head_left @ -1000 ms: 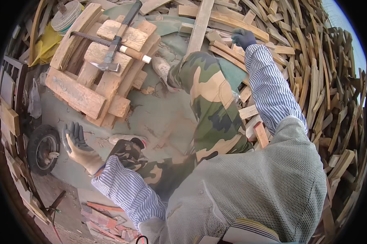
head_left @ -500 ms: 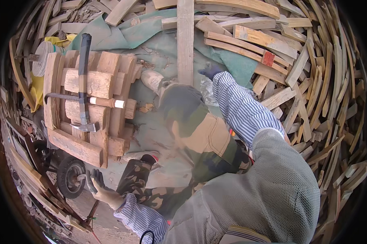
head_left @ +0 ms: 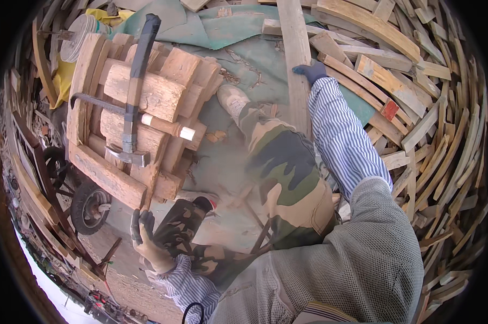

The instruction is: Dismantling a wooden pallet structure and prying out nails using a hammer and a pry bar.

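Note:
My right hand [head_left: 312, 71], in a dark blue glove, grips the edge of a long wooden plank [head_left: 295, 59], its fingers lying over the wood. My left hand [head_left: 149, 242], in a pale glove with grey fingers, is held open beside the lower corner of a stack of short wooden blocks [head_left: 106, 175]. A claw hammer [head_left: 137, 81] with a black-wrapped handle rests on that stack. Across it lies a dark, hooked tool with a wooden handle [head_left: 168, 127] and a white end.
Piles of curved and straight wood offcuts [head_left: 443, 146] surround me at the right and back. A green sheet [head_left: 244, 70] covers the ground. Left of the stack are a wheel [head_left: 90, 207], a round white-lidded bucket [head_left: 77, 38] and yellow cloth [head_left: 64, 83].
My right hand has reached the plank and closed on its edge. The view has shifted, so the stack and plank appear farther right. My left hand stays open near the stack.

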Tool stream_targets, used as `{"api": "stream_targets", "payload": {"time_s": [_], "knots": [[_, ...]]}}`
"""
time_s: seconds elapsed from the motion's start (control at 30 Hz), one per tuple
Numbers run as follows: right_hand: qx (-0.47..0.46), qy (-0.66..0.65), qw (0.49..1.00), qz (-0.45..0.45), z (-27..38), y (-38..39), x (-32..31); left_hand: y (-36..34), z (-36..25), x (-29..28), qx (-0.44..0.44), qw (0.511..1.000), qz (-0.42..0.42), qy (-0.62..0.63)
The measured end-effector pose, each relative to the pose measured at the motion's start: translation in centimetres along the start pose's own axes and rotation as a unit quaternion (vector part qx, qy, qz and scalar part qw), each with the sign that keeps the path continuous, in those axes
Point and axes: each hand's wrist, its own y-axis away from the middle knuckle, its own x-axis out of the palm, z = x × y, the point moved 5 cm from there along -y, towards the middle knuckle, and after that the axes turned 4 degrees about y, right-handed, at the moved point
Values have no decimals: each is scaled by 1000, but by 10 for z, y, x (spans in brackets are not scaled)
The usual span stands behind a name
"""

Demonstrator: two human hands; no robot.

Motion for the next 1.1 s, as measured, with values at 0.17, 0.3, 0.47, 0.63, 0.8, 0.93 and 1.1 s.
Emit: {"api": "stream_targets", "payload": {"time_s": [0.17,0.3,0.47,0.63,0.8,0.93,1.1], "knots": [[-25,-161,986,43,-45,46,-137,-7,-19,48,69,994,70,50],[-68,-76,994,49,15,155,-160,1,-51,39,203,976,68,-39],[-231,138,962,43,91,228,-178,44,-184,96,564,785,75,-245],[-583,294,757,20,202,287,-137,69,-220,146,682,616,150,-364],[-698,413,581,65,313,353,-74,18,-179,98,426,723,170,-517],[-840,205,501,-30,385,422,-72,-29,-125,18,355,823,21,-443],[-764,209,609,38,375,361,3,-64,-116,-69,253,879,-78,-398]]}}
